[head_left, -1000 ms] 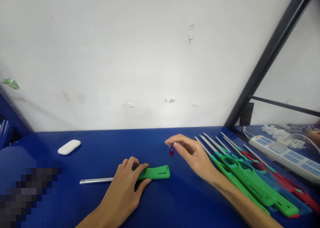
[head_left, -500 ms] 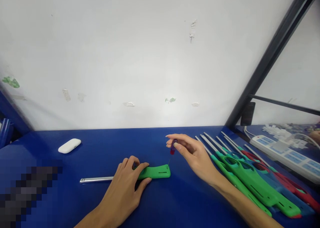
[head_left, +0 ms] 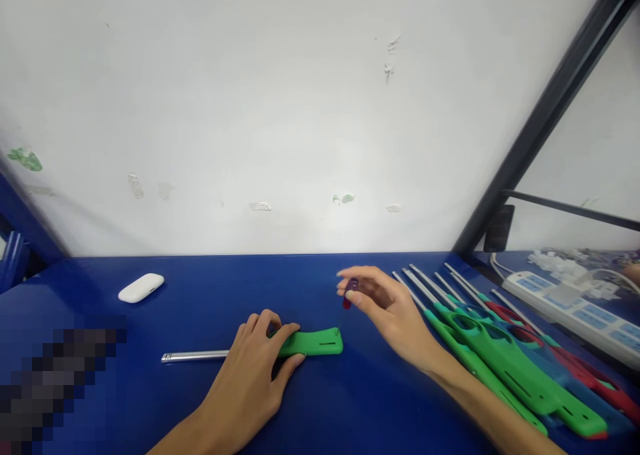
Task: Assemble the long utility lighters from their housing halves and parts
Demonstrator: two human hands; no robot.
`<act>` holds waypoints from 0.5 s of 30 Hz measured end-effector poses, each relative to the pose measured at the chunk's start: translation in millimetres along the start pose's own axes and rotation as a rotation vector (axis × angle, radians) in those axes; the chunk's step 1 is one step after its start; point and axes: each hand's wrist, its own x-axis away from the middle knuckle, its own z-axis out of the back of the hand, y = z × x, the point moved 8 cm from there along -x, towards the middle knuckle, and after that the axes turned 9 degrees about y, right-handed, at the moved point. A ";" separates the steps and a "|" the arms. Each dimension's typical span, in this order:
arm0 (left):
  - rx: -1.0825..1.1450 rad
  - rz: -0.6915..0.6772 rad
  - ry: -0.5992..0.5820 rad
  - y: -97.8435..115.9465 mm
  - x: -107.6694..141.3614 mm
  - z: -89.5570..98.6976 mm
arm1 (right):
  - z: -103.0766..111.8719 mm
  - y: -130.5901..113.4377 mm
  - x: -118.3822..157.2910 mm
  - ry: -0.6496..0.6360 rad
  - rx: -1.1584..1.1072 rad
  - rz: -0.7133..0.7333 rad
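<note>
A green long-necked gas lighter [head_left: 316,342] lies flat on the blue table, its metal tube pointing left. My left hand [head_left: 255,365] grips its body between thumb and fingers and hides the middle part. In my right hand [head_left: 385,308], thumb and fingers pinch the dark purple and red handle of a small screwdriver [head_left: 348,298]. The thin shaft slants down to the upper right corner of the lighter's green end. Whether the tip sits in the hole there is too small to tell.
Several lighters [head_left: 520,368] in green, blue and red lie in a pile at the right. Behind them is a white power strip [head_left: 575,308]. A white earbud case [head_left: 141,288] rests at the back left. A black post [head_left: 530,122] rises at the right.
My right hand, still pinching the screwdriver, has shifted very slightly, and the fingers around the handle have moved a little. The left hand keeps the lighter in the same place.
</note>
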 end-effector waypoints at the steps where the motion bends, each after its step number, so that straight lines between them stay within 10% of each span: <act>1: -0.001 0.000 0.001 -0.1 0.1 -0.1 | -0.8 0.2 0.2 -0.013 0.001 -0.004; 15: 0.002 0.000 0.009 -0.5 -0.5 -1.0 | 0.1 3.5 2.7 0.039 0.025 0.020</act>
